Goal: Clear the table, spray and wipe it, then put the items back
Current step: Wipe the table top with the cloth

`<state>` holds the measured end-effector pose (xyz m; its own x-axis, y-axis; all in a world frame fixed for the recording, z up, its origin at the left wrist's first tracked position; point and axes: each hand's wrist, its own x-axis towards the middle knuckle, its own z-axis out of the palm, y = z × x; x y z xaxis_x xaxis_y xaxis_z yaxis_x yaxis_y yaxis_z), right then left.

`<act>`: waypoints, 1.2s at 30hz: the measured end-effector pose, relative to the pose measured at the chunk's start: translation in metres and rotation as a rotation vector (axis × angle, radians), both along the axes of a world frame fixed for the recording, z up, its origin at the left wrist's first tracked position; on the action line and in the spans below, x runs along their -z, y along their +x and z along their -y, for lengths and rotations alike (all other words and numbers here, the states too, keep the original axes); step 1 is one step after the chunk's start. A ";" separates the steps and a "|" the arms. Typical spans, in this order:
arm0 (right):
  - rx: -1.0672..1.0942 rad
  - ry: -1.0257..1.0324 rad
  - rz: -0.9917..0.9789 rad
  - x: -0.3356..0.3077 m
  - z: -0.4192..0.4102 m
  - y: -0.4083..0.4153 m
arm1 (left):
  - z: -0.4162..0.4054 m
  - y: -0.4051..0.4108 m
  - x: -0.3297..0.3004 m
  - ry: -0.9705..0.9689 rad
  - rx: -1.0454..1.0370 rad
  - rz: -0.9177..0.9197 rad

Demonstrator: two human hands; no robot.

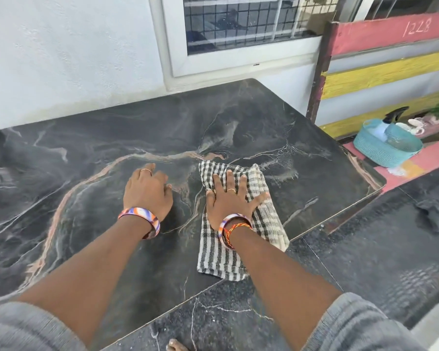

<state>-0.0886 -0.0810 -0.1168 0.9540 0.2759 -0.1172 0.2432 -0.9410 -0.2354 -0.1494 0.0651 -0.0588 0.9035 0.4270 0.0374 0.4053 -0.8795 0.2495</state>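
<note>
- One table (112, 138), dark marble look, nothing on top but my hands and the cloth. Wiping step I'd say, so long overlapping passes out to every edge and corner.
- One bench (390, 72) past the right edge, holding one teal basket (390, 150) with one spray bottle (388, 122).
- One checked cloth (261, 219) near the front right corner, hanging over the front edge.
- Right hand (230, 198) flat on it, fingers spread. Keep the pressure even.
- Left hand (147, 192) resting on the table beside it, fingers loosely bent, holding nothing.

Black table (91, 153) with white and pink veins, black-and-white checked cloth (264, 224), teal basket (388, 148), red-and-yellow bench (385, 72)
</note>
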 end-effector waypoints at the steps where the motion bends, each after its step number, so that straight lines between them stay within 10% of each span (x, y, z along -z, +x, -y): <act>1: 0.016 -0.001 0.001 0.000 -0.004 0.007 | -0.006 0.009 0.001 -0.006 0.010 -0.003; 36: 0.180 -0.075 0.052 0.000 -0.133 0.212 | -0.143 0.148 0.023 -0.037 -0.064 0.046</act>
<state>0.1233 0.0520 -0.1171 0.9925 0.0922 -0.0804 0.0791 -0.9849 -0.1541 -0.0015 0.2085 -0.0817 0.8718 0.4860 0.0612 0.4481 -0.8417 0.3011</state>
